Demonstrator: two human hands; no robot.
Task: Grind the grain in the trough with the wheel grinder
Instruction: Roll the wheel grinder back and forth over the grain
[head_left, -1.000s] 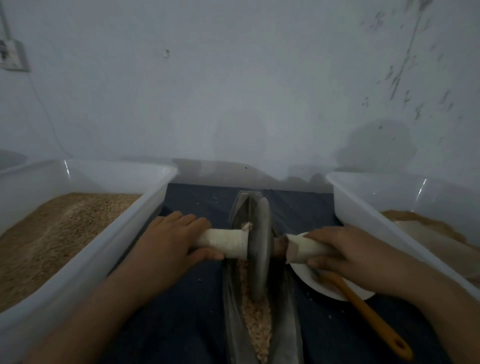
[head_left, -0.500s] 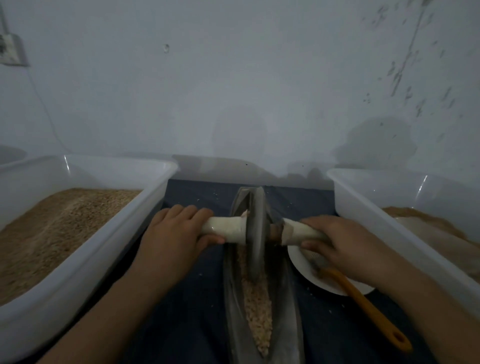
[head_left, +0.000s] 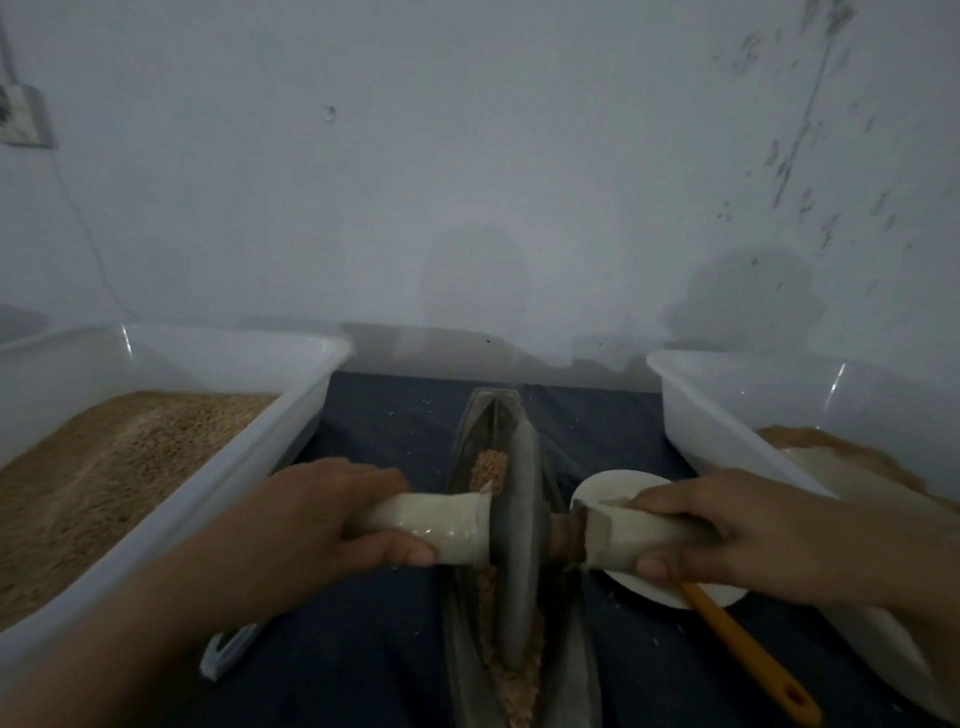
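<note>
A narrow grey boat-shaped trough (head_left: 480, 415) lies lengthwise on the dark cloth, with tan grain (head_left: 488, 470) along its groove. The wheel grinder (head_left: 514, 551) stands on edge in the trough, its grey disc in the grain and a pale wrapped handle sticking out on each side. My left hand (head_left: 317, 525) grips the left handle. My right hand (head_left: 727, 535) grips the right handle. Grain shows both ahead of the disc and behind it, near the trough's close end.
A white bin (head_left: 218, 499) of tan grain stands at the left. Another white bin (head_left: 727, 441) with brownish contents stands at the right. A white plate (head_left: 613, 483) with an orange-handled tool (head_left: 748, 649) lies right of the trough. A small white object (head_left: 228, 649) lies by the left bin. The wall is close behind.
Both hands have pulled the wheel grinder back toward me along the trough, after pushing it slightly away. Grain at the far end has come into view.
</note>
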